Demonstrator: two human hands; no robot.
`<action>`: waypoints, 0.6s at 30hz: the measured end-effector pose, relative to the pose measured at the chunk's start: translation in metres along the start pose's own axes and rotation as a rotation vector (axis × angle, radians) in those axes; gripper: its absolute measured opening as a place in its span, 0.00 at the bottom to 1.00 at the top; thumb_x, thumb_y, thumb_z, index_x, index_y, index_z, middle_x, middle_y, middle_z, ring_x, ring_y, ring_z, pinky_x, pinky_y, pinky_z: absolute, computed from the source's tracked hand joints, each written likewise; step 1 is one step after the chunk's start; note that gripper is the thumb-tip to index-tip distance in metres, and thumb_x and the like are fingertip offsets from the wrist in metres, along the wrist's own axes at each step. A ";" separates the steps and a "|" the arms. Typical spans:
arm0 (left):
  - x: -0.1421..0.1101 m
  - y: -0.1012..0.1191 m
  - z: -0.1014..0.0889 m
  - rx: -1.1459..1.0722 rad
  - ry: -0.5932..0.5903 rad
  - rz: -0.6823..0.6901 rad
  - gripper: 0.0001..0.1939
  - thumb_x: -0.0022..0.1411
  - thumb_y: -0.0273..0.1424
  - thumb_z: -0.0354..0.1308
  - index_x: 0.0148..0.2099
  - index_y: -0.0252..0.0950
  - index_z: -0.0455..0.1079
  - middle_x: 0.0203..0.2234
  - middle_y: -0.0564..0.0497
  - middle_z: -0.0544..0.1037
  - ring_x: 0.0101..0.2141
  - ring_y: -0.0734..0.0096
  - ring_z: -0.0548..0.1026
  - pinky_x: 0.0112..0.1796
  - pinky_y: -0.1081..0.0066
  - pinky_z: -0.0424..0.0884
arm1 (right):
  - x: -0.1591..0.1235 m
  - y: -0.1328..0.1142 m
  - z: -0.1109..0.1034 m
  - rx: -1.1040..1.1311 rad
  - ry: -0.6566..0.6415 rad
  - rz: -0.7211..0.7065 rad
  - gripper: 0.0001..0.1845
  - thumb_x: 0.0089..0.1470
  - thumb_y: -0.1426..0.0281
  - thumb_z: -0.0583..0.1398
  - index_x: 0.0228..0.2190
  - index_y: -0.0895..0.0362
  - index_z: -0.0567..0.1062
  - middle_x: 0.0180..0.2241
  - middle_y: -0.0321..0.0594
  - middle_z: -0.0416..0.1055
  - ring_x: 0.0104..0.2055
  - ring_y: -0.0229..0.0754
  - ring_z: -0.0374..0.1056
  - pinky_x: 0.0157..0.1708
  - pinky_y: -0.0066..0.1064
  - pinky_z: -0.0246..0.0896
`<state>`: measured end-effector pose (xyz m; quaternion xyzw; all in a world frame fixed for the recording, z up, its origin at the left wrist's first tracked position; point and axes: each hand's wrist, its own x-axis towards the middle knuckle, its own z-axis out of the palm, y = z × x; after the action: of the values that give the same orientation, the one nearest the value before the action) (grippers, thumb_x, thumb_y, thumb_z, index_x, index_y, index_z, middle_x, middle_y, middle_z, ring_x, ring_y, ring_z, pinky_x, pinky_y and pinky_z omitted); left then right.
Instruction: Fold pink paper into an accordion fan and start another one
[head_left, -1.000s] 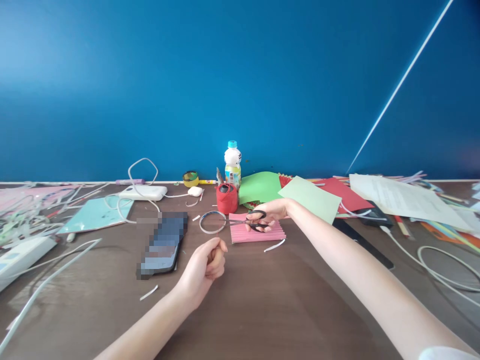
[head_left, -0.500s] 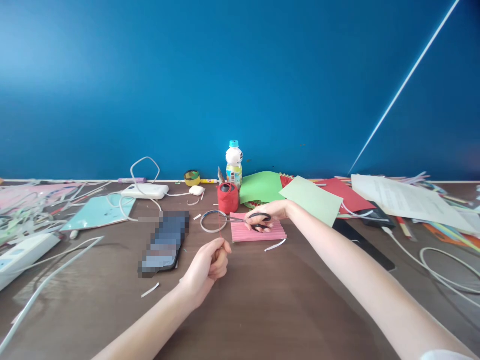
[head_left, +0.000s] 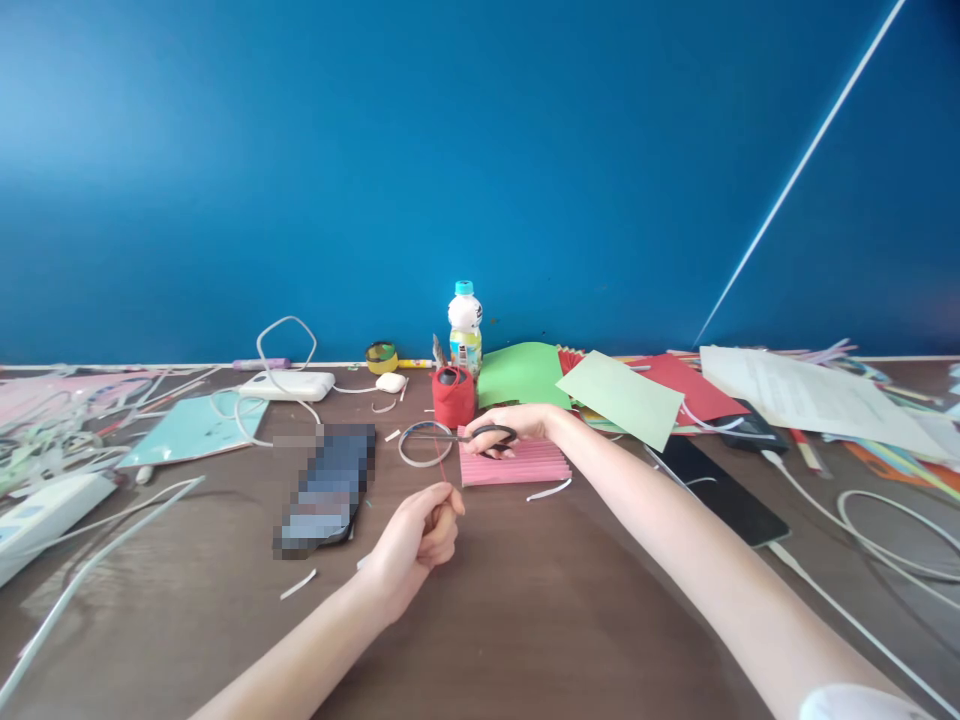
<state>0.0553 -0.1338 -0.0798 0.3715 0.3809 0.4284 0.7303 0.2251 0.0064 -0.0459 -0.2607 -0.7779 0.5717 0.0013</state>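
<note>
My left hand (head_left: 418, 538) is closed, its fingertips pinching a thin red thread (head_left: 443, 462). The thread runs up toward a red spool of thread (head_left: 453, 400) standing on the table. My right hand (head_left: 499, 432) grips black-handled scissors (head_left: 504, 440), whose blades point left, near the thread; whether they touch it is too fine to tell. Under the right hand lies a pleated sheet of pink paper (head_left: 517, 467), partly covered by the hand. A ring-shaped roll (head_left: 424, 462) lies flat just left of the pink paper, below the blades.
Behind the spool stands a bottle with a blue cap (head_left: 465, 325). Green paper (head_left: 521, 375) and a pale green sheet (head_left: 622, 397) lie at the back right. A phone (head_left: 334, 480) lies left of my left hand. White cables (head_left: 855, 510) and a power strip (head_left: 56, 515) flank the table.
My right hand has moved left with the scissors, bringing the blades across by the red thread. My left hand stays nearly in place, still pinching the thread.
</note>
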 end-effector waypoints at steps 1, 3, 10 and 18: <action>0.000 0.000 0.000 0.001 -0.004 -0.001 0.14 0.61 0.31 0.44 0.25 0.33 0.63 0.08 0.62 0.45 0.12 0.84 0.40 0.15 0.79 0.41 | 0.000 0.001 -0.001 -0.009 0.006 -0.006 0.16 0.48 0.58 0.59 0.26 0.59 0.65 0.17 0.28 0.61 0.14 0.26 0.54 0.14 0.21 0.43; 0.001 0.000 0.000 0.003 -0.008 -0.005 0.14 0.60 0.31 0.44 0.25 0.33 0.63 0.08 0.62 0.45 0.12 0.84 0.40 0.15 0.78 0.41 | 0.001 0.002 -0.002 -0.025 0.007 -0.010 0.15 0.50 0.60 0.58 0.26 0.59 0.64 0.17 0.28 0.61 0.15 0.26 0.54 0.15 0.21 0.44; 0.001 -0.001 0.001 0.002 -0.002 -0.018 0.14 0.60 0.31 0.44 0.24 0.33 0.62 0.08 0.62 0.46 0.12 0.84 0.40 0.15 0.79 0.42 | -0.002 0.001 -0.002 -0.073 0.020 -0.077 0.16 0.50 0.59 0.57 0.22 0.59 0.62 0.15 0.26 0.56 0.15 0.26 0.51 0.14 0.22 0.44; 0.001 0.001 0.002 0.011 0.021 -0.033 0.14 0.60 0.30 0.44 0.23 0.33 0.61 0.08 0.62 0.45 0.12 0.84 0.40 0.15 0.79 0.41 | 0.000 0.002 -0.002 -0.027 0.005 -0.076 0.17 0.51 0.60 0.56 0.21 0.59 0.62 0.14 0.26 0.56 0.14 0.26 0.51 0.14 0.22 0.43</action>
<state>0.0569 -0.1335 -0.0783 0.3646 0.3968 0.4180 0.7313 0.2268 0.0087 -0.0474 -0.2324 -0.7949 0.5600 0.0216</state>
